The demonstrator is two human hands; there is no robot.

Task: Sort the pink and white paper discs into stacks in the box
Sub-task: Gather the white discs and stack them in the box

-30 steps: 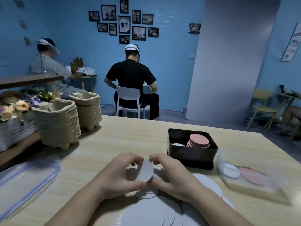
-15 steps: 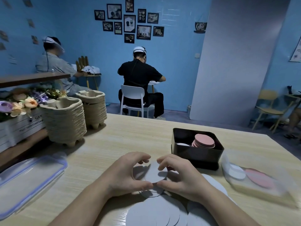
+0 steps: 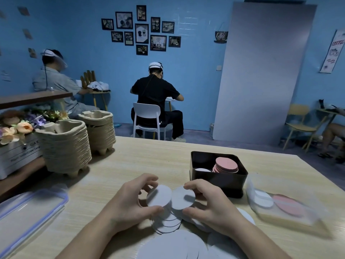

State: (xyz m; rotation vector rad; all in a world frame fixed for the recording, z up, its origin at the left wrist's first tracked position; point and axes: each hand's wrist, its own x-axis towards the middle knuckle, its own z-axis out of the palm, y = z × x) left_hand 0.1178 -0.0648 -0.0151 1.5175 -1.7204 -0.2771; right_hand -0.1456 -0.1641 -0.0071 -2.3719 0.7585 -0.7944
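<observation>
My left hand (image 3: 128,200) pinches a white paper disc (image 3: 158,196) between thumb and fingers, held upright above the table. Beside it my right hand (image 3: 209,202) pinches a second white disc (image 3: 182,199); the two discs overlap slightly at their edges. Under them several loose white discs (image 3: 168,224) lie fanned on the table, with larger white discs (image 3: 173,245) nearer me. The black box (image 3: 217,181) stands just beyond my right hand. It holds a tilted stack of pink discs (image 3: 225,165) on the right and a white disc (image 3: 202,170) low on the left.
A clear plastic container (image 3: 285,206) with white and pink discs lies right of the box. A clear lid (image 3: 28,215) rests at the table's left. Two stacks of pulp cup carriers (image 3: 65,146) stand back left. Two people sit at the far wall.
The single disc held between both hands has become two, one in each hand, and my hands have drawn slightly apart. The view has shifted a little.
</observation>
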